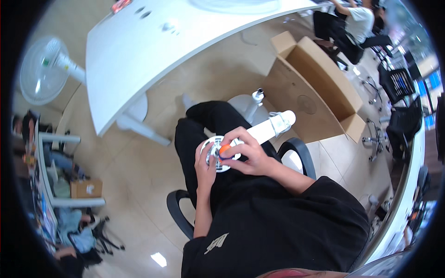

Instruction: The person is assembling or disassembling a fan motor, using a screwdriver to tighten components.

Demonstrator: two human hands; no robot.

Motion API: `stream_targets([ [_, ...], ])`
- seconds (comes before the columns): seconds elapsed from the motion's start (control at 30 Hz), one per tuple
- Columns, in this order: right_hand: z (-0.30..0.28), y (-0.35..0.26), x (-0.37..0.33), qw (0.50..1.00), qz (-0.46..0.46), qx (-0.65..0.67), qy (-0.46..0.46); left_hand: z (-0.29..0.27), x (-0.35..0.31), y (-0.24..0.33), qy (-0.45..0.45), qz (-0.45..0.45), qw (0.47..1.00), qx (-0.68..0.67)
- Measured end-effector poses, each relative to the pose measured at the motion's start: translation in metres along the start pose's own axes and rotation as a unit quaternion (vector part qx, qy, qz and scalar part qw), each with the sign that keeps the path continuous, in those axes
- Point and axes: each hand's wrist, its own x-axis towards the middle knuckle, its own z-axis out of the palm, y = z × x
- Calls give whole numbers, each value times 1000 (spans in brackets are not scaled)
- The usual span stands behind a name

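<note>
On my lap rests a white fan body: a round, slotted housing (223, 169) joined to a long white arm (263, 132) that points away to the right. A pale cord (280, 123) is wound about the far end of that arm. My left hand (205, 167) is closed on the left edge of the housing. My right hand (253, 155) pinches a rounded orange-and-blue handle (225, 150) over the housing's middle; its lower end is hidden by my fingers. A dark spot shows between the two hands, too small to name.
A white table (153, 51) stands ahead, with a caged fan (44, 69) beyond its left end. An open cardboard box (296, 95) is at the right, near a white post with a black tip (255, 102). Black armrests (180, 211) flank me. People sit farther off.
</note>
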Motion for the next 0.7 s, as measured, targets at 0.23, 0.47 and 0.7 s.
stream_targets([
  [0.23, -16, -4, -10, 1000, -3, 18, 5, 14, 15, -7, -49, 12, 999, 1],
  [0.47, -21, -7, -22, 998, 24, -35, 55, 24, 25, 2, -79, 35, 996, 6],
  [0.7, -31, -15, -25, 996, 19, -54, 63, 31, 29, 3, -98, 47, 994, 1],
])
